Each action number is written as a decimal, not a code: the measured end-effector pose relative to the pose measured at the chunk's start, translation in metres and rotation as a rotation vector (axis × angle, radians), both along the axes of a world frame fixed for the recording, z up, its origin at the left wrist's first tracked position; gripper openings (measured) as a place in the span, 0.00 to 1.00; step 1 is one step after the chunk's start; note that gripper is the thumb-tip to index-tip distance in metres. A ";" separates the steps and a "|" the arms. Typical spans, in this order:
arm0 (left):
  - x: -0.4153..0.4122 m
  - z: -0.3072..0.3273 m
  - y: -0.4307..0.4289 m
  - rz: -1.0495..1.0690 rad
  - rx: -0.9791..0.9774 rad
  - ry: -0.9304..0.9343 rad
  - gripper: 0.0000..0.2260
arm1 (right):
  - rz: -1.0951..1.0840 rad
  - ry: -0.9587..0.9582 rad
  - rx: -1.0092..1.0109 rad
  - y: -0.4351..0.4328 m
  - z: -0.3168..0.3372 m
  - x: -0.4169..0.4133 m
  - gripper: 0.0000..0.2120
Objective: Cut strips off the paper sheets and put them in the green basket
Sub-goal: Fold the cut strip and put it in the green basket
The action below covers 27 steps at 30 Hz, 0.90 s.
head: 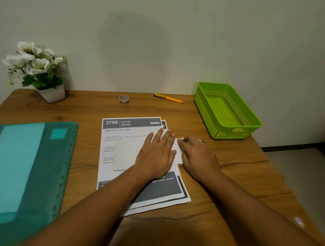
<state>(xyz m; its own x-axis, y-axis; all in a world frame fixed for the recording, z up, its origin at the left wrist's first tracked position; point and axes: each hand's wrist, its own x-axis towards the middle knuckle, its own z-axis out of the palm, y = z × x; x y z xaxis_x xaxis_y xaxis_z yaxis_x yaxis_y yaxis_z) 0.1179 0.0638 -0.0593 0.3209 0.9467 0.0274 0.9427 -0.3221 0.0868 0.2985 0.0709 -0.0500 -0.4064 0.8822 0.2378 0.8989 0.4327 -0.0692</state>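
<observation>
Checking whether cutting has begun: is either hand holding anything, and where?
The left hand presses flat on the folded white sheet, gripping nothing. The right hand lies at the sheet's right edge; whether it pinches that edge cannot be told.

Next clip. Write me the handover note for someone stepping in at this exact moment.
Left hand: flat, pressing the blank white paper onto the printed sheets.
Right hand: on that paper's right edge; pinch unclear.
Green basket: back right, empty.
Orange tool lies untouched, farther back.
Done: no strips visible. Left: cut strips, put them in the basket.
</observation>
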 end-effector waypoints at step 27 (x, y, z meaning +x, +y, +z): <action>0.002 0.001 0.001 0.005 -0.021 0.035 0.30 | -0.145 -0.045 -0.046 -0.001 -0.002 0.009 0.26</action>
<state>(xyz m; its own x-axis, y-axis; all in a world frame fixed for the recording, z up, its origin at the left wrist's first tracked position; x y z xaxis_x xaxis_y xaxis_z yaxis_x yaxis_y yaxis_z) 0.1194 0.0646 -0.0586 0.3167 0.9485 -0.0033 0.9468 -0.3159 0.0608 0.3073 0.0700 -0.0519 -0.2829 0.9420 0.1806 0.9545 0.2951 -0.0441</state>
